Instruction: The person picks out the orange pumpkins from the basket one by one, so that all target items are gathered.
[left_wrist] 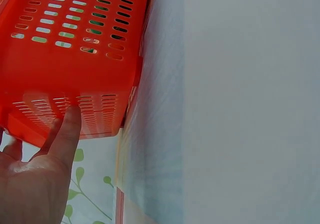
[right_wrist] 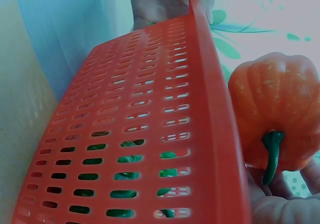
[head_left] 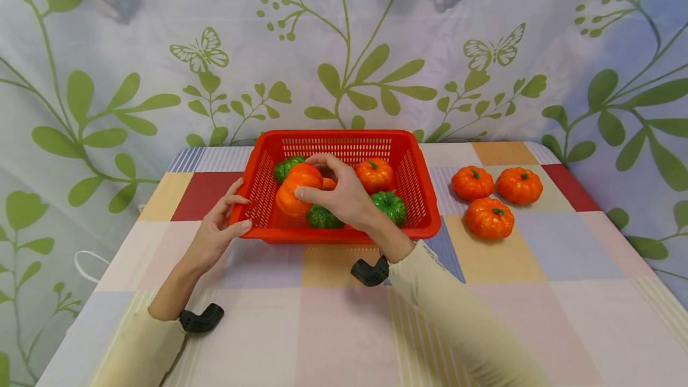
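My right hand (head_left: 344,193) holds a small orange pumpkin (head_left: 294,191) over the left part of a red slotted plastic basket (head_left: 335,235). Thumb and fingers lie on either side of the pumpkin, and its green stem shows in the right wrist view. At the basket's left end, my left hand (head_left: 219,223) grips the rim near the front corner. The left wrist view shows one finger against the outer end wall. Inside the basket are green pumpkins (head_left: 390,206) and an orange pumpkin (head_left: 374,175), partly hidden by my right hand.
Three more orange pumpkins (head_left: 489,218) stand in a cluster on the table, right of the basket. A patchwork-patterned cloth (head_left: 344,315) covers the table. Behind the basket hangs a curtain (head_left: 371,28) printed with leaves and butterflies.
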